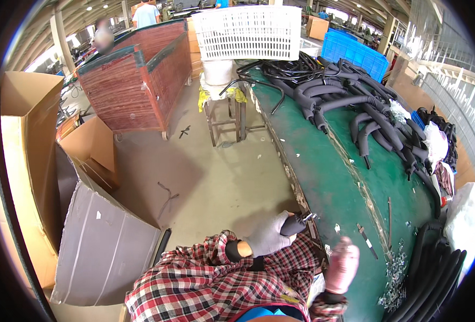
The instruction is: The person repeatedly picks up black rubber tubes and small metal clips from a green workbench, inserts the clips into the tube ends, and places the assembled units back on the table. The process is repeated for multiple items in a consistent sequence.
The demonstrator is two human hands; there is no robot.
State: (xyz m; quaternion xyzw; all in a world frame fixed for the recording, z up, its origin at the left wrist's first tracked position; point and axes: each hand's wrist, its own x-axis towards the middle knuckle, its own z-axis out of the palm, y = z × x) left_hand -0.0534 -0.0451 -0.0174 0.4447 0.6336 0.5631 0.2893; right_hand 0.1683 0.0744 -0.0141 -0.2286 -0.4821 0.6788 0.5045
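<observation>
My left hand [271, 235], in a grey glove, is closed round a black foam-covered tube [292, 225] above my lap, at the bench edge. A small shiny metal fitting [309, 217] sticks out of the tube's end. My right hand [342, 266], in a pinkish glove, is raised over the near edge of the green bench, apart from the tube. Its fingers look drawn together and are slightly blurred; whatever they hold is hidden. Beside it on the bench lies a heap of small metal pieces [396, 279]. A dark flat tool-like strip [367, 241] is just beyond that hand.
Grey foam tubes [350, 96] pile up on the green bench [334, 185]; more black tubes [433, 268] lie near right. A white basket [246, 32] stands beyond a stool [224, 115]. Cardboard boxes [106, 236] and a wooden cart [135, 86] stand left. People are in the background.
</observation>
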